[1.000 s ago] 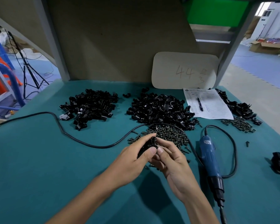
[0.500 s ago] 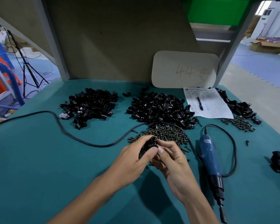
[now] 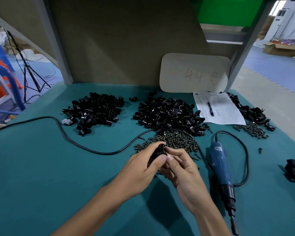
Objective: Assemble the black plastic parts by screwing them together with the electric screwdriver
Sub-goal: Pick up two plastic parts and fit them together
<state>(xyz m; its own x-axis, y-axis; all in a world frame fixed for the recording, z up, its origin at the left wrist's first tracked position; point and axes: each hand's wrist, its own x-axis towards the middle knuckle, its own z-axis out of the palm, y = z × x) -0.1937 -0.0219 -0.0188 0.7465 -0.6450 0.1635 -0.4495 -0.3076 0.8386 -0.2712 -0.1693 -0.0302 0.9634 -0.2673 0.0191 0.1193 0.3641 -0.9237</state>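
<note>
Left grip [image 3: 143,166] and right grip [image 3: 182,169] both pinch one part [image 3: 161,149]; misaligned pieces could slip apart, and reaching right for the screwdriver [image 3: 218,160] may loosen them.

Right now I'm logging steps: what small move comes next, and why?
Probably the right hand lets go and takes the screwdriver lying to its right. It and the left hand both grip the black part by the screws; the tool lies untouched. Whether a screw is seated, I cannot tell.
</note>
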